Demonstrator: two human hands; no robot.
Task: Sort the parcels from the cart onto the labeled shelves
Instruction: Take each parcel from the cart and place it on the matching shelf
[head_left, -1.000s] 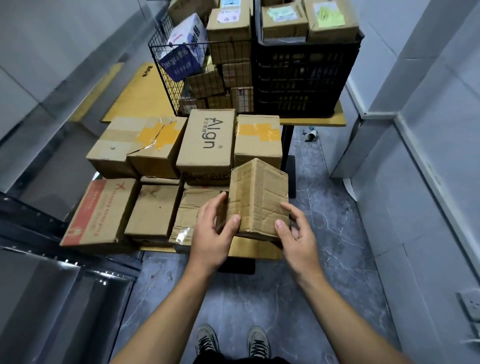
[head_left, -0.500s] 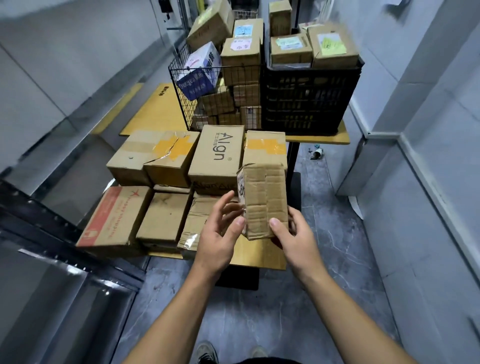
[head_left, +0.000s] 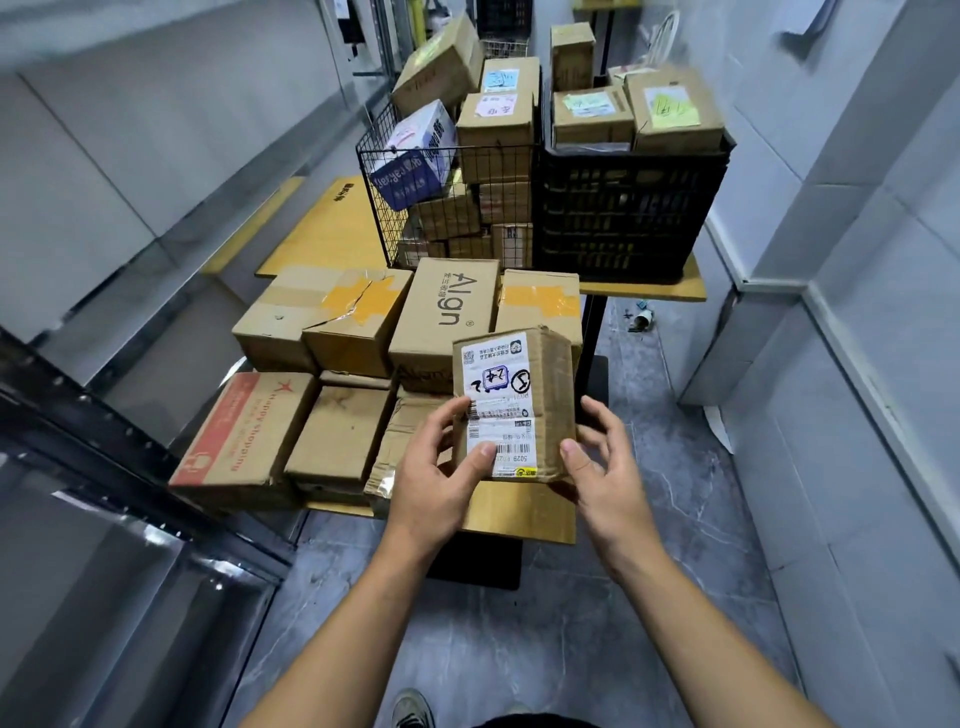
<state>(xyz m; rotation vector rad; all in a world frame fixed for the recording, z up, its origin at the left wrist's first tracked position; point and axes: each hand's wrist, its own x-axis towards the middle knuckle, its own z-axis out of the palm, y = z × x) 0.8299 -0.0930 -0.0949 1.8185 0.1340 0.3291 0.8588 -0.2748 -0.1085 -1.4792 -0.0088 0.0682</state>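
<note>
**Head view: small parcel held up in both hands, label side up**

Parcel (head_left: 540, 384): a small brown carton, creased and worn. It is lifted clear of the stack and sits above the near right corner of the cart deck (head_left: 519, 519). Its white label (head_left: 496, 400) faces the camera. The label has barcodes, fine print too small to read, and handwritten marker marks.

Left hand (head_left: 441, 467): grips the parcel's lower left side. The thumb lies on the label near the bottom barcode and the fingers curl round the left edge.

Right hand (head_left: 602, 467): holds the lower right corner. The thumb presses on the front face and the fingers curl loosely alongside and behind the right side.

On the cart, left of the parcel and below it:
- A low stack of cartons lies flat.
- It includes a box printed "Algn" (head_left: 447, 317) just behind the parcel.
- A red-printed box (head_left: 244, 431) is at the near left.

Further back on the deck:
- A wire basket (head_left: 384, 218) is packed with cartons.
- A black crate (head_left: 623, 218) stands beside it on the right, with labelled boxes on top.

A dark metal shelf frame (head_left: 78, 415) runs along the left. The floor (head_left: 675, 519) is grey tile. One shoe (head_left: 413, 709) shows at the bottom edge.
</note>
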